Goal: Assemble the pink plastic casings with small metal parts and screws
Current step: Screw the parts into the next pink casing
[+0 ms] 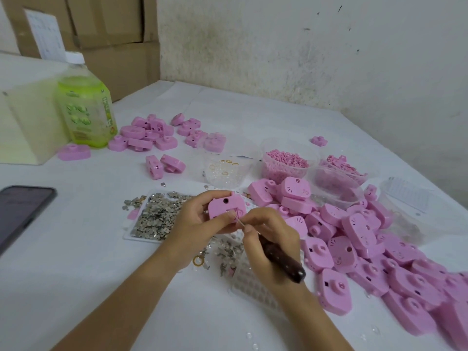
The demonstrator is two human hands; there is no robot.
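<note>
A phone (22,211) lies at the far left. Next is a green bottle (86,110), then a small heap (152,134) of pink cases. Shiny metal bits (154,219) fill a tray (128,236). Your left hand (197,224) grips one pink case (224,205) by the tray's right side. Your right hand (268,239) grips a dark tool (281,259). Its thin tip touches that case. A big heap (379,249) of cases lies on the right.

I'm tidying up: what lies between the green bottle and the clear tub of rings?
In the head view, a loose heap of pink casings lies between the green bottle and the tub of rings.
</note>
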